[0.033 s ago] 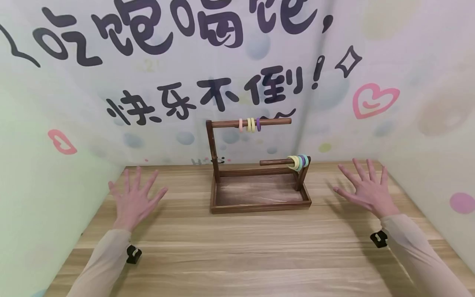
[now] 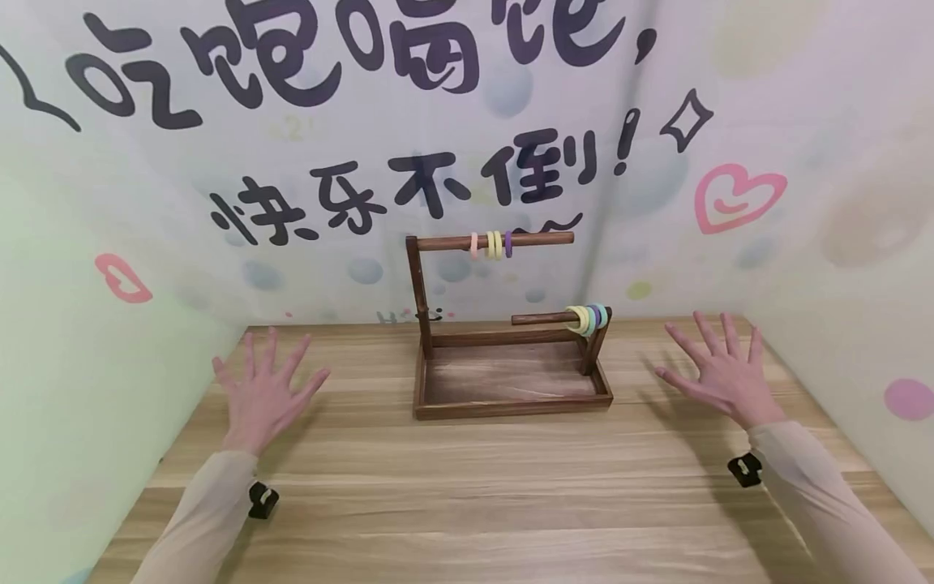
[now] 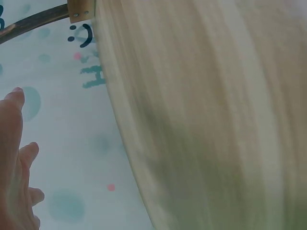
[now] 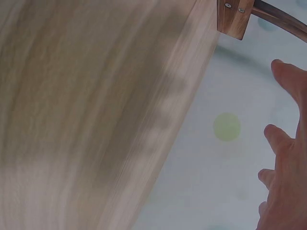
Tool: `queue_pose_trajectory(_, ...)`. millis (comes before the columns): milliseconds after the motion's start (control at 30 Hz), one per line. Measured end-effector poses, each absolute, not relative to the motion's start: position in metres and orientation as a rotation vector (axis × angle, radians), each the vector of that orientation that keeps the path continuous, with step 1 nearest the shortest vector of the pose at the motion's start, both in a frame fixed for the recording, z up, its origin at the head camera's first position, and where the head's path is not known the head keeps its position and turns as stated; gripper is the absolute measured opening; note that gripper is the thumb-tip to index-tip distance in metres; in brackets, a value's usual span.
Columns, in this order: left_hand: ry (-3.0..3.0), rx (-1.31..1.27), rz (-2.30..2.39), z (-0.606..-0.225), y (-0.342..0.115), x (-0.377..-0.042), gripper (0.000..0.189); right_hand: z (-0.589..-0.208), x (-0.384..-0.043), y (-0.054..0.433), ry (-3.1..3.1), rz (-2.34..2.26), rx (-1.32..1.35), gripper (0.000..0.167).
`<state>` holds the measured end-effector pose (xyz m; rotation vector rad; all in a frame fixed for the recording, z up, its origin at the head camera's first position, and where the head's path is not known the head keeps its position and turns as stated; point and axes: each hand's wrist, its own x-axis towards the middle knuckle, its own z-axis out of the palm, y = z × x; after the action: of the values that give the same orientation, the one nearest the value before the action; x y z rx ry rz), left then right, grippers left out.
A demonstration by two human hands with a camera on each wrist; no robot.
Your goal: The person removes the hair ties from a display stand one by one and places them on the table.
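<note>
A dark wooden rack with a shallow tray base stands on the table between my hands. From its tall left post an upper bar runs right, carrying a pink ring, two yellow rings and a purple ring. The lower bar extends left from the short right post, with yellow, teal and purple rings bunched near that post. My left hand is left of the rack, fingers spread and holding nothing. On the other side, my right hand also has its fingers spread, with nothing held.
The wood-grain table meets a printed backdrop with large dark characters behind the rack. Pale side walls border the table at left and right. A black wrist device is strapped under each sleeve.
</note>
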<state>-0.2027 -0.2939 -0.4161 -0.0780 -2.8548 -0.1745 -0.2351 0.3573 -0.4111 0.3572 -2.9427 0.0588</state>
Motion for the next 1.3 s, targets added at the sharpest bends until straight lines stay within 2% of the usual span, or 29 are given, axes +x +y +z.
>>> queue_pose_trajectory(867, -2.889, -0.098, -0.218, -0.42, -0.271, -0.207, 0.077, -0.394, -0.239, 0.326, -2.848, 0.19, 0.425, 0.077)
queue_pose_trajectory(1300, -2.849, -0.125, -0.241, -0.41, -0.237, -0.229, 0.076, -0.376, -0.249, 0.3, -2.69, 0.282, 0.504, 0.073)
